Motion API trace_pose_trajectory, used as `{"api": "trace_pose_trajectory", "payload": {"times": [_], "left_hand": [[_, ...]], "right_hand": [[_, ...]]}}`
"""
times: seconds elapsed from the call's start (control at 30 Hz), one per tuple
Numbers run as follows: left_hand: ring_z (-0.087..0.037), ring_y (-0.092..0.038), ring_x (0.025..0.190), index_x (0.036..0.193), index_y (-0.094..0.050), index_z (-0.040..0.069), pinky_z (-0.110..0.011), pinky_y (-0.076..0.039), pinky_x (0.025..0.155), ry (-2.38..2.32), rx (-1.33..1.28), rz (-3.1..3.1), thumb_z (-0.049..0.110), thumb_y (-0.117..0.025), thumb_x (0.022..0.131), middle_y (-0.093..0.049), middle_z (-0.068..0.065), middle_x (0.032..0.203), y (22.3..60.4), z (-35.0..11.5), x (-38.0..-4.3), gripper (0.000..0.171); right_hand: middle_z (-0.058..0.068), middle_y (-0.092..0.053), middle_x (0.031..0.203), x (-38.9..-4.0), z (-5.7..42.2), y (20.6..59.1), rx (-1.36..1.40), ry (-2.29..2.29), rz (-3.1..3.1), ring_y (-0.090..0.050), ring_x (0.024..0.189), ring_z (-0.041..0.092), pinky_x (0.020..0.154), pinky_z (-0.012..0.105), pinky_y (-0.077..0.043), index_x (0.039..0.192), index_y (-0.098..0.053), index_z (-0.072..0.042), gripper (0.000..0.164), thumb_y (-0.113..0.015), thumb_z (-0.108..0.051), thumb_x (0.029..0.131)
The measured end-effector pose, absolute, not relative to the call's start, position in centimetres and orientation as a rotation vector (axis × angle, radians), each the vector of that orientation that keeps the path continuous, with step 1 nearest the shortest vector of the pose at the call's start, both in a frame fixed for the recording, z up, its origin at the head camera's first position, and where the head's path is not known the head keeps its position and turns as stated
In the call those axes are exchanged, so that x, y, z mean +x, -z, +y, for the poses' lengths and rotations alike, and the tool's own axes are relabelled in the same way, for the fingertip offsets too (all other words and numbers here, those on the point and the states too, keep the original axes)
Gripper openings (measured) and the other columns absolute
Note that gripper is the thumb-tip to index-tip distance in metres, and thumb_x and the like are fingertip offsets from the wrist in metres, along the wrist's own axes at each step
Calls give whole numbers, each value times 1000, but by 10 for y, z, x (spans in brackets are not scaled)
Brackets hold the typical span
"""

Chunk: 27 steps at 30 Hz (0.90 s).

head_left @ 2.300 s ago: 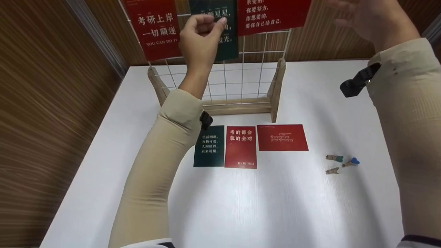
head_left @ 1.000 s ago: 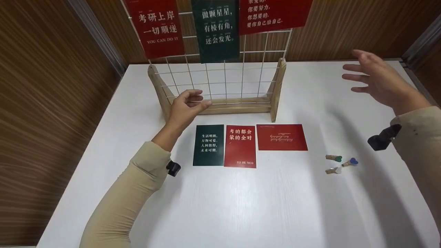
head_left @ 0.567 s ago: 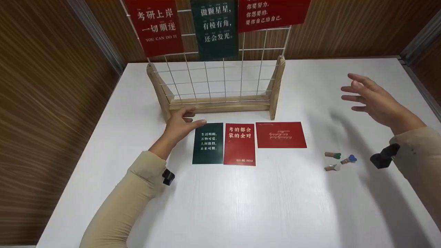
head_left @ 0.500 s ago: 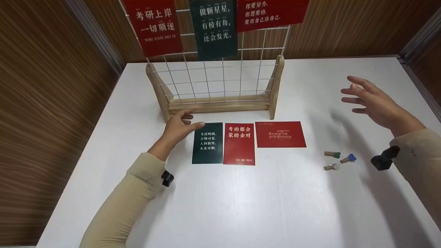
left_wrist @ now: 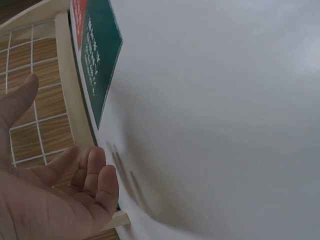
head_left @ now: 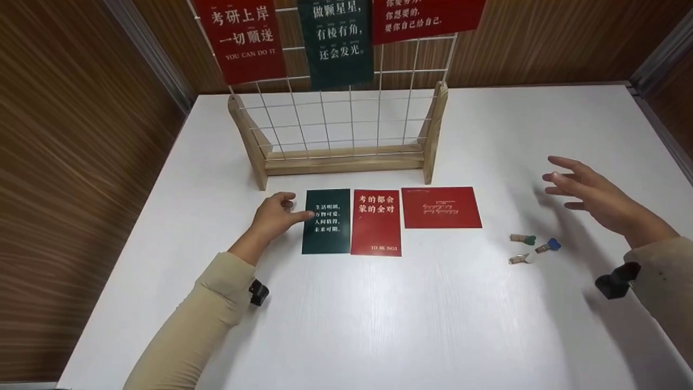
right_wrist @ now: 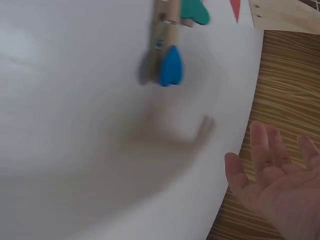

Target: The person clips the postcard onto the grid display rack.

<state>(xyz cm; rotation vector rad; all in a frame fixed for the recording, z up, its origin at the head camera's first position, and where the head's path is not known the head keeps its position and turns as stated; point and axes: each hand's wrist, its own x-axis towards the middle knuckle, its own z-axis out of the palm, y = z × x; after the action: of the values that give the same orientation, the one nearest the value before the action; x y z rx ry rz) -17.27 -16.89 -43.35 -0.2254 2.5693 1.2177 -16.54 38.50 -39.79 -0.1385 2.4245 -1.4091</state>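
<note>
Lying beside the left hand [head_left: 273, 218], thumb and fingers apart, a dark-green card [head_left: 327, 221] bears four white text lines; right hand [head_left: 603, 199] spread.

Counter [head_left: 433, 330] brightly lit, whitened by glare, soft shadows cast across it, wrist views dimmed, blue-tipped clothespin [right_wrist: 171, 54] blurred
</note>
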Motion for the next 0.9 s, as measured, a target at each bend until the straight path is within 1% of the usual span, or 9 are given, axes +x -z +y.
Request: {"api": "trace_pose_trajectory", "payload": {"times": [0.07,0.13,0.23,0.3,0.37,0.53,0.67,0.77,0.9], "left_hand": [[-31,-45,123,141,-41,1,-42,-38,101,-1209,-231,2564,32,-75,83,-48,-19,135,435,-169,-171,74],[-32,-46,122,140,-41,0,-42,-39,100,-1201,-233,2561,31,-75,82,-49,-20,134,436,-169,-169,74],[-32,-48,119,139,-43,-1,-42,-40,98,-1186,-233,2561,30,-75,82,-51,-21,131,437,-167,-165,73],[-32,-49,118,138,-44,-2,-41,-41,97,-1175,-230,2562,30,-76,82,-51,-21,131,438,-166,-163,72],[-31,-49,118,137,-44,-3,-41,-42,97,-1169,-234,2560,30,-76,81,-52,-21,130,439,-165,-161,72],[-32,-48,119,133,-47,-5,-41,-41,98,-1142,-236,2575,29,-77,80,-51,-22,130,441,-162,-155,70],[-32,-46,120,132,-48,-6,-42,-39,99,-1117,-250,2585,30,-77,79,-48,-23,131,442,-159,-150,70],[-31,-46,116,131,-48,-7,-42,-39,98,-1112,-261,2595,29,-78,78,-46,-23,129,444,-156,-147,71],[-31,-47,110,130,-49,-7,-42,-41,96,-1100,-273,2617,29,-78,78,-45,-24,127,445,-154,-142,71]], "right_hand": [[10,-35,143,-160,388,402,-142,1369,2440,-48,110,-4,93,50,-31,153,-14,-24,55,-37,-35,104],[15,-33,145,-156,391,406,-156,1335,2449,-50,110,-3,91,44,-34,153,-13,-24,55,-36,-34,104],[24,-30,147,-150,393,411,-168,1290,2456,-53,110,-2,90,41,-37,153,-12,-22,55,-34,-35,104],[27,-28,147,-146,395,414,-168,1273,2453,-52,109,-4,91,45,-36,153,-12,-21,56,-35,-36,104],[27,-30,147,-142,395,417,-171,1241,2469,-51,108,-7,91,42,-37,153,-13,-20,56,-36,-36,104],[19,-39,145,-132,397,424,-226,1182,2509,-49,107,-9,83,21,-40,152,-17,-16,56,-39,-31,103],[20,-41,143,-125,398,428,-247,1146,2536,-49,105,-11,81,15,-40,151,-20,-12,56,-41,-30,103],[22,-41,142,-120,399,431,-240,1085,2577,-41,107,-14,83,18,-37,151,-23,-11,56,-42,-32,103],[18,-42,142,-115,400,435,-215,1038,2617,-32,109,-13,88,36,-32,149,-29,-12,54,-44,-34,102]]}}
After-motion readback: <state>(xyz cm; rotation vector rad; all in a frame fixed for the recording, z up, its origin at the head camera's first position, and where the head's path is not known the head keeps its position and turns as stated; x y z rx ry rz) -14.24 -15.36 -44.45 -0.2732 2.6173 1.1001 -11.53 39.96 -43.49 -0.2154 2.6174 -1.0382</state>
